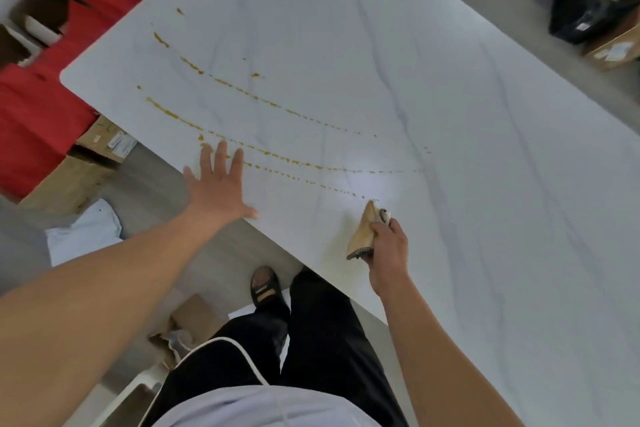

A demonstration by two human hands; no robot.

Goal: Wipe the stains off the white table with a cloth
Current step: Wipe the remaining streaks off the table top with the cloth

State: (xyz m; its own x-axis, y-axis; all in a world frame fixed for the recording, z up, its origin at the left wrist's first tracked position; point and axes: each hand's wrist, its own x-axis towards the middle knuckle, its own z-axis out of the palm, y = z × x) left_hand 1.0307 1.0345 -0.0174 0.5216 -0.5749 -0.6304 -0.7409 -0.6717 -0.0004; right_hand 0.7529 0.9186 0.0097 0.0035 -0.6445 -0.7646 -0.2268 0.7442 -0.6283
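The white marble-veined table [381, 45] fills most of the head view. Thin yellow-brown stains [263, 99] cross its left half in three curved dotted lines. My left hand [218, 187] lies flat on the near table edge, fingers spread, its fingertips touching the left end of the lowest stain line. My right hand [388, 246] grips a crumpled beige cloth [363, 232] with a dark patterned edge. The cloth's tip rests on the table at the right end of the lowest stain line.
Red fabric [52, 107] and cardboard boxes [86, 163] stand beyond the table's left corner. A black bag [588, 7] with clutter and a box sit on the floor at the top right. My legs and a black sandal [265, 288] are under the near edge.
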